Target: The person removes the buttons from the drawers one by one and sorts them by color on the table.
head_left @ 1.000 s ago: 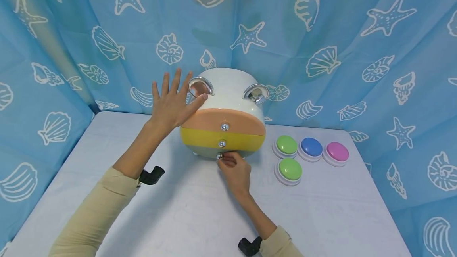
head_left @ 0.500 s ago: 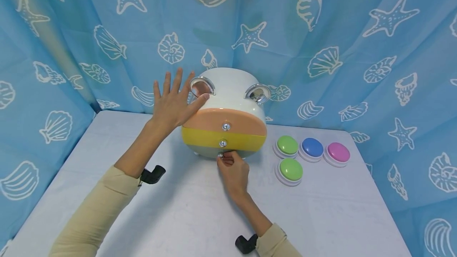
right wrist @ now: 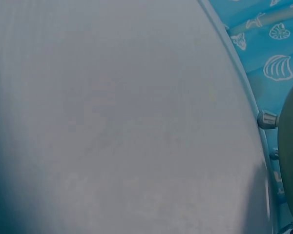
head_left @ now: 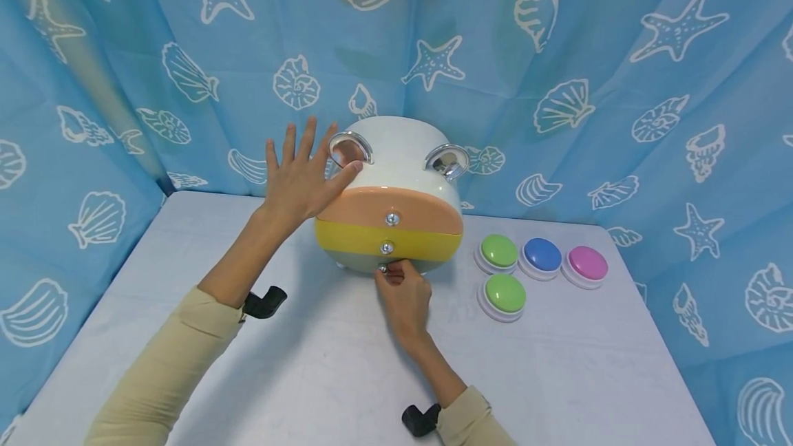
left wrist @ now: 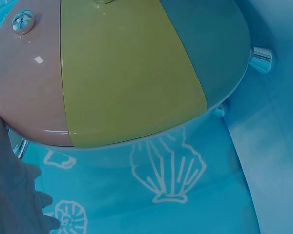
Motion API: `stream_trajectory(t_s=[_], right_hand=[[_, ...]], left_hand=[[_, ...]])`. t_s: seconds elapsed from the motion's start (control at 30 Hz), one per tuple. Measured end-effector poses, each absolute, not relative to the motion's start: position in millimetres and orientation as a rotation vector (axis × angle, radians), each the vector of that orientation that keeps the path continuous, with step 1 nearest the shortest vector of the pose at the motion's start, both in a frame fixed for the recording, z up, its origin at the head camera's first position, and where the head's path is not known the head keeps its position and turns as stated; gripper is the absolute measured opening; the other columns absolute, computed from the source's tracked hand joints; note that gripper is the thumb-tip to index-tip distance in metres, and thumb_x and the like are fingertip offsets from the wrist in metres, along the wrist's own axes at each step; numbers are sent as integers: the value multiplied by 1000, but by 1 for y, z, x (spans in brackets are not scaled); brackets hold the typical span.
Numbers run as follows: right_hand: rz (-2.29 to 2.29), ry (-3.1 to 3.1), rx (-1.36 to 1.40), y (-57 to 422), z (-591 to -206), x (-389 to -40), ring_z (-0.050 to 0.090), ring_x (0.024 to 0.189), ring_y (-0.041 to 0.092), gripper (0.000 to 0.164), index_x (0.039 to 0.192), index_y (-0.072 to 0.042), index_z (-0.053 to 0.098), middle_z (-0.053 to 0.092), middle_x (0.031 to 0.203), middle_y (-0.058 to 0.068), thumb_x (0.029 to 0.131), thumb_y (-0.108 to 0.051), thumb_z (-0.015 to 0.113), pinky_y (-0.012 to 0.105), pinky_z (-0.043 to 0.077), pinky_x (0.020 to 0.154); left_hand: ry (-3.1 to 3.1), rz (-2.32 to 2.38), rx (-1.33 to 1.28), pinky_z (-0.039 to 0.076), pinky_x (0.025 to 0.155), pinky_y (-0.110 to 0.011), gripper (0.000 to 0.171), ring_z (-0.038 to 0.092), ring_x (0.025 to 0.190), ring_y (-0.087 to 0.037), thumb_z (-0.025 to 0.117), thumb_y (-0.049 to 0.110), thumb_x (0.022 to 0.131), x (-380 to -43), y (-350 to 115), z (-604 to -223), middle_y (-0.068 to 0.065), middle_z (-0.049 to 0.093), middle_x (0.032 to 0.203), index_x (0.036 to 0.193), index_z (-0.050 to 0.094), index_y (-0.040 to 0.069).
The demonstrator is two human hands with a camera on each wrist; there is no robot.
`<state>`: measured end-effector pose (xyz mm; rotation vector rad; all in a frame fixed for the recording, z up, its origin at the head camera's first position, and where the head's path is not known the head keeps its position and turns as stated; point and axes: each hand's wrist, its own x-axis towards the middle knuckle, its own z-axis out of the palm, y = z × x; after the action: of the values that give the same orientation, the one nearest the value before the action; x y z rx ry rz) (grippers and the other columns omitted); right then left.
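A rounded white cabinet [head_left: 403, 146] with two chrome rings like eyes stands at the back of the table. Its front has an orange drawer [head_left: 353, 208], a yellow drawer [head_left: 350, 238] and a grey-green drawer [head_left: 356, 262], each with a silver knob. My left hand [head_left: 296, 188], fingers spread, rests against the cabinet's upper left side by one ring. With thumb and fingers my right hand [head_left: 405, 301] pinches the lowest drawer knob [head_left: 383, 268]. The left wrist view shows all drawer fronts flush, the yellow drawer [left wrist: 127, 73] in the middle. The right wrist view catches only the grey-green edge [right wrist: 289, 131].
Right of the cabinet sit several round push buttons on white bases: a green button [head_left: 499, 251], a blue button [head_left: 542, 255], a pink button [head_left: 588, 263] and another green one in front. A white cloth covers the table [head_left: 310, 377]; a blue shell-print curtain [head_left: 248, 74] hangs behind.
My right wrist and forearm have shifted slightly to the left, the fingers staying at the lowest knob. My left hand and the drawers look unchanged.
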<state>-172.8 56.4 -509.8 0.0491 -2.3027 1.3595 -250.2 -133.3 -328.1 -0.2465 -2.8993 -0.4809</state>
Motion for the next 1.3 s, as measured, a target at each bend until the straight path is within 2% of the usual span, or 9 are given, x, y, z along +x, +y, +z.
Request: stream_trajectory(t_s=[0.37, 0.6, 0.73, 1.3], right_hand=[[1353, -2287, 51, 56, -507, -170, 71, 70, 11, 14, 85, -8, 71, 73, 80, 0, 81, -14, 82, 27, 57, 64], [1239, -2319, 67, 55, -509, -172, 70, 71, 11, 19, 84, -8, 70, 73, 80, -1, 80, -20, 84, 29, 57, 65], [1197, -2313, 62, 53, -511, -174, 70, 68, 12, 19, 83, -7, 69, 73, 78, 1, 80, -19, 84, 30, 57, 64], [1344, -2280, -3, 49, -507, -167, 71, 70, 12, 16, 86, -5, 69, 73, 80, 2, 82, -14, 81, 28, 57, 64]], left_hand=[[-2895, -485, -244, -10, 111, -66, 88, -7, 150, -41, 34, 74, 94, -251, -133, -329, -12, -1, 167, 162, 11, 24], [-2889, -494, -241, -10, 111, -66, 87, -6, 150, -41, 35, 73, 94, -251, -134, -330, -12, 0, 167, 162, 13, 23], [-2889, -505, -244, -11, 111, -66, 88, -7, 150, -41, 35, 74, 94, -251, -134, -329, -12, 0, 167, 162, 13, 24], [-2893, -501, -242, -11, 111, -66, 87, -7, 150, -40, 36, 73, 94, -250, -132, -329, -12, -1, 167, 162, 13, 23]])
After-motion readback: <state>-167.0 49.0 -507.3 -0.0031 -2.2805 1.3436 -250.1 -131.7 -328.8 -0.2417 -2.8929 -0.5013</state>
